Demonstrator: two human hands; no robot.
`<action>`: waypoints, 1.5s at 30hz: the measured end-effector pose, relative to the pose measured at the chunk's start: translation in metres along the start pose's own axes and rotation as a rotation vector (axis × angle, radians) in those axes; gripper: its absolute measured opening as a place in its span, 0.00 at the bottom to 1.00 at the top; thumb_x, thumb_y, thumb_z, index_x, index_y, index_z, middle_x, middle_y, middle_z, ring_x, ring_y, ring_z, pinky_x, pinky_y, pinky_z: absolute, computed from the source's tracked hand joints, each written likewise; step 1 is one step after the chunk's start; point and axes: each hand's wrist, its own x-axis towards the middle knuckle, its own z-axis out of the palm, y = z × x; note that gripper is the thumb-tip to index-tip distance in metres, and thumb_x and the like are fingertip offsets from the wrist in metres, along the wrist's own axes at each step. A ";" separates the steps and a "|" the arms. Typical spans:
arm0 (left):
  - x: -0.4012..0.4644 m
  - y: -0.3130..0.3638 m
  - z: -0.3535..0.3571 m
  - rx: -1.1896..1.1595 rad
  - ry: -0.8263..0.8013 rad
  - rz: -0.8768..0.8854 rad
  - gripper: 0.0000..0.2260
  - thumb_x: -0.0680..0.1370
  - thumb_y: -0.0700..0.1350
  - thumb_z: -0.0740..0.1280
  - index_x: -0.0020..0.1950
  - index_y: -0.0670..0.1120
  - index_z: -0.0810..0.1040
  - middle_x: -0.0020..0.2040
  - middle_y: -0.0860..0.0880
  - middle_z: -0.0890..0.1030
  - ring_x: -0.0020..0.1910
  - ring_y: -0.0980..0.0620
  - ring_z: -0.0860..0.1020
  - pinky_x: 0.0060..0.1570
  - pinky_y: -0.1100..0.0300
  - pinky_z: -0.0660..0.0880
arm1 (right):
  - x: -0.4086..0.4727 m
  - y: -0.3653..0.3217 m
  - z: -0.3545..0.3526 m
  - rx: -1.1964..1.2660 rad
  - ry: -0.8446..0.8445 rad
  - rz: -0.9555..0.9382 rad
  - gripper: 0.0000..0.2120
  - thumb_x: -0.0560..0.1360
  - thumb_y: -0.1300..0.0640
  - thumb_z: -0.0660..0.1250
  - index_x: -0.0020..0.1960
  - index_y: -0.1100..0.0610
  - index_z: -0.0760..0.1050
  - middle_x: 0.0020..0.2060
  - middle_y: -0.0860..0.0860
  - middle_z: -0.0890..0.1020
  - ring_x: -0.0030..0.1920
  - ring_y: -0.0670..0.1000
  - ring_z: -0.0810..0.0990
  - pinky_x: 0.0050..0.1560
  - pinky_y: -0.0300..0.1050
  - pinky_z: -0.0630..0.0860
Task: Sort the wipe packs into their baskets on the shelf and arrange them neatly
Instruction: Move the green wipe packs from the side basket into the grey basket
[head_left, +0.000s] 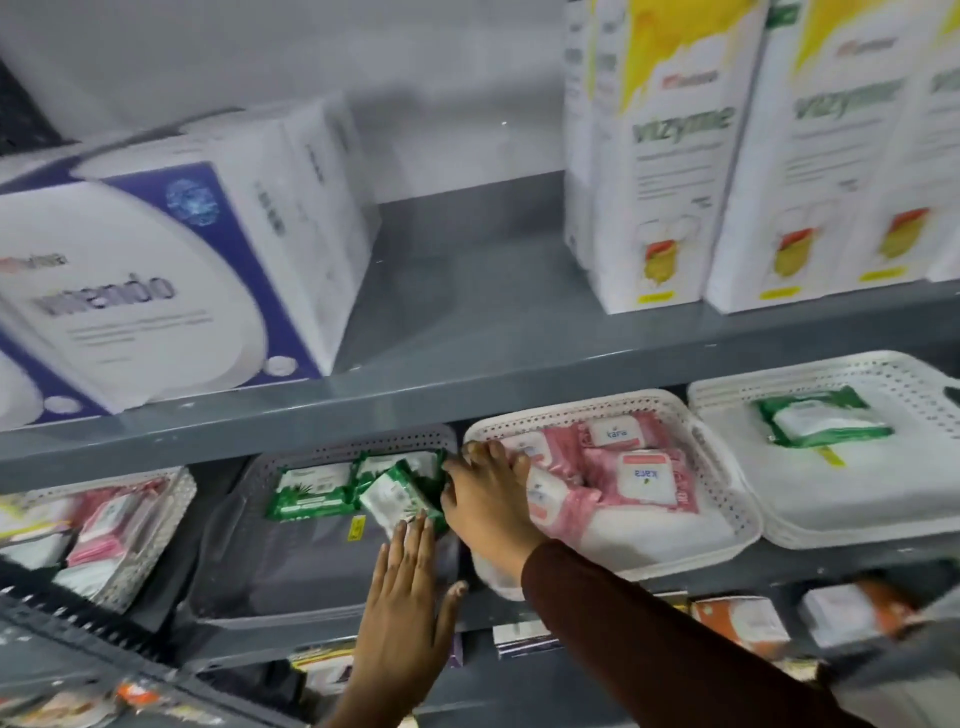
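We have a tilted green-and-white wipe pack (397, 496) at the right edge of the grey perforated plastic basket (291, 561), leaning against the flat green packs (311, 491) ranged along the basket's back wall. Our right hand (485, 506) reaches over the shared basket rims, fingers curled at the pack's upper right; whether it truly grips, we cannot tell. Our left hand (408, 597) is spread flat and wide, fingertips just touching the pack's lower edge. The pack's long axis runs diagonally toward the near right corner, so we judge both hands must swing it square. Pink packs (623, 467) fill the white perforated basket (727, 499) alongside.
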 end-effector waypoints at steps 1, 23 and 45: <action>0.009 0.014 0.002 -0.016 0.000 0.033 0.31 0.83 0.60 0.46 0.79 0.42 0.51 0.79 0.45 0.53 0.78 0.49 0.46 0.74 0.53 0.46 | -0.001 0.016 -0.009 0.015 0.071 0.034 0.11 0.69 0.51 0.67 0.50 0.50 0.80 0.52 0.53 0.81 0.57 0.60 0.74 0.53 0.57 0.64; 0.096 0.297 0.068 0.051 -0.250 0.319 0.29 0.81 0.63 0.47 0.76 0.47 0.65 0.74 0.50 0.68 0.71 0.49 0.69 0.73 0.53 0.53 | -0.055 0.413 -0.141 -0.071 -0.332 0.661 0.42 0.67 0.44 0.73 0.76 0.45 0.58 0.76 0.59 0.61 0.75 0.64 0.58 0.67 0.63 0.68; 0.066 0.185 0.035 -0.096 -0.086 0.000 0.32 0.79 0.65 0.37 0.79 0.50 0.42 0.79 0.53 0.44 0.78 0.51 0.40 0.75 0.56 0.40 | -0.065 0.363 -0.157 0.209 -0.049 0.757 0.37 0.50 0.38 0.70 0.53 0.51 0.61 0.46 0.60 0.81 0.49 0.64 0.81 0.50 0.55 0.75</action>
